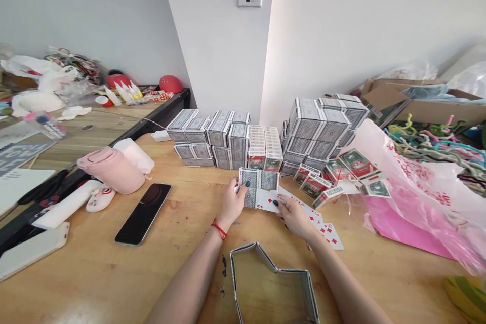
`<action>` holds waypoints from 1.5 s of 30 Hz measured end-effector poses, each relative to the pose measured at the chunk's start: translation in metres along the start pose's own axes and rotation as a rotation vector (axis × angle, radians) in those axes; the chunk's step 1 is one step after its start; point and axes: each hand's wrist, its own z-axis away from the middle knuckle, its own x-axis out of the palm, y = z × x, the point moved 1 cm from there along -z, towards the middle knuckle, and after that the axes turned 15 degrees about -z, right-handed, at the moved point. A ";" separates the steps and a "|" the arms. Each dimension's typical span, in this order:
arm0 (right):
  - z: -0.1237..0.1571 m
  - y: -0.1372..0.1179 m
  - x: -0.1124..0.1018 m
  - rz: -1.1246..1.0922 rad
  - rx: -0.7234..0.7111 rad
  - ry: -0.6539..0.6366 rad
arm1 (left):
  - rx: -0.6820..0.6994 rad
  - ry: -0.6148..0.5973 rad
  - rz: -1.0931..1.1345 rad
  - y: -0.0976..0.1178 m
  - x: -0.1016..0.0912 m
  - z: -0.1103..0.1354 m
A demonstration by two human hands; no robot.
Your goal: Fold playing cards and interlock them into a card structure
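My left hand (233, 200) pinches the left edge of a grey-backed playing card piece (249, 190), thumb with dark green nail on its front. This piece stands upright beside a second grey-backed panel (269, 180), seemingly joined to it. My right hand (295, 214) closes on a face-up diamond card (267, 200), whose left edge meets the bottom of the grey-backed piece. More diamond cards (331, 235) lie spread under and beyond the right hand. Between my forearms stands an open outline of folded cards (277, 269), angular in shape.
Stacked grey card blocks (193, 134) and a taller stack (319, 129) line the back, with card boxes (265, 144) between them. Loose card packs (317, 185) and pink plastic wrap (413, 223) lie right. A phone (143, 214) and a pink cylindrical case (112, 169) are left.
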 end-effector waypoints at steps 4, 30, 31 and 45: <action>0.000 -0.002 0.000 -0.016 0.045 -0.063 | 0.020 -0.001 -0.023 0.000 0.001 0.001; 0.000 0.001 0.009 0.135 -0.124 -0.024 | 0.031 0.005 -0.143 -0.001 0.018 0.008; 0.000 0.002 0.010 0.141 -0.128 -0.024 | 0.027 0.004 -0.147 -0.001 0.019 0.008; 0.002 -0.003 0.019 0.210 -0.126 -0.015 | 0.057 -0.017 -0.154 0.001 0.030 0.014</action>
